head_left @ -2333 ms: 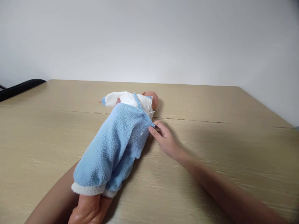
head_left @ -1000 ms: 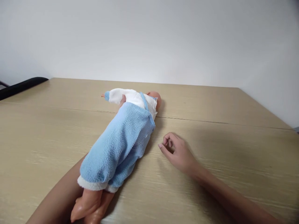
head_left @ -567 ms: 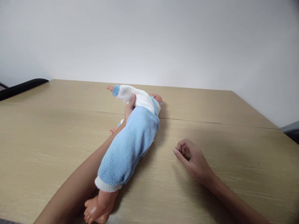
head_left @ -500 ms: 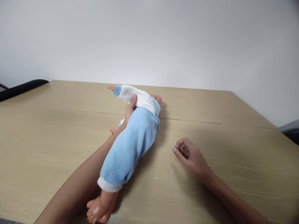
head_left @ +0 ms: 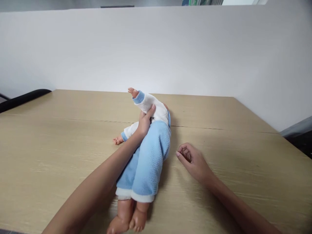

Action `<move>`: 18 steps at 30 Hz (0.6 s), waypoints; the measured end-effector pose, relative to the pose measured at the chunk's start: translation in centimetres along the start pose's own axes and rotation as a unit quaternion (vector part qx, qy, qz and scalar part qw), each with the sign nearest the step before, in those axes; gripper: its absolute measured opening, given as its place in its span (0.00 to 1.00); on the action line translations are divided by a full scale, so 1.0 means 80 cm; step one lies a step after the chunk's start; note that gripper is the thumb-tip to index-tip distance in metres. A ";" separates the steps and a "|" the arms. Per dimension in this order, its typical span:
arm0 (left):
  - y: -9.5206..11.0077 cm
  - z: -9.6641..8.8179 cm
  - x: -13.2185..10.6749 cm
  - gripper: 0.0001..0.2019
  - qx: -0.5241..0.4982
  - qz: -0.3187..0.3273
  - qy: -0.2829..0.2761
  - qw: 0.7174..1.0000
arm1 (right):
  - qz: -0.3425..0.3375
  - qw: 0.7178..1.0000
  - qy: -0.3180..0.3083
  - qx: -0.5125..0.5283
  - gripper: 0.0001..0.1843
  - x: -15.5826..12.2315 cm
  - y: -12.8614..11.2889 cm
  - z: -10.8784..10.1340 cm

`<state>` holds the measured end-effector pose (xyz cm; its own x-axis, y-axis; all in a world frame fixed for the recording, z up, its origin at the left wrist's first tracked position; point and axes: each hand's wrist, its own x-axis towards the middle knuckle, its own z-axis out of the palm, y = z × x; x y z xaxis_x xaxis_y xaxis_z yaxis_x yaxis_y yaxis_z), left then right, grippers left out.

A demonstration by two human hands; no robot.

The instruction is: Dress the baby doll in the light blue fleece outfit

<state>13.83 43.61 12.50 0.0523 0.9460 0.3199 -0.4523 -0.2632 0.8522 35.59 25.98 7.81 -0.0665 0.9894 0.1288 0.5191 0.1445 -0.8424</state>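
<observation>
A baby doll point(head_left: 148, 152) in light blue fleece trousers and a white top with blue cuffs lies on the wooden table point(head_left: 48, 139), feet towards me. My left hand point(head_left: 145, 122) is wrapped round the doll's upper body under its raised arm, whose small hand points up. The doll's other arm rests on the table to the left. My right hand point(head_left: 191, 159) rests on the table just right of the doll, apart from it, fingers curled in with nothing visible in them. The doll's head is mostly hidden behind its body.
A white wall rises behind the table's far edge. A black chair back point(head_left: 21, 97) shows at the far left. A dark object point(head_left: 298, 135) sits past the table's right edge.
My left hand has rolled the doll from its side towards lying on its back, and its upper arm has risen. My right hand let go of the trousers' waist and drew back onto the table.
</observation>
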 end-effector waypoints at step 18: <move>-0.018 0.087 -0.035 0.21 0.530 0.175 -0.312 0.769 | 0.124 0.936 -0.052 0.326 0.42 0.046 0.036 -0.064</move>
<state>20.55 39.99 13.27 0.6585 0.5945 0.4615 0.4263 -0.8000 0.4222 41.21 29.94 8.54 -0.1130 0.9841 -0.1368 -0.0990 -0.1482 -0.9840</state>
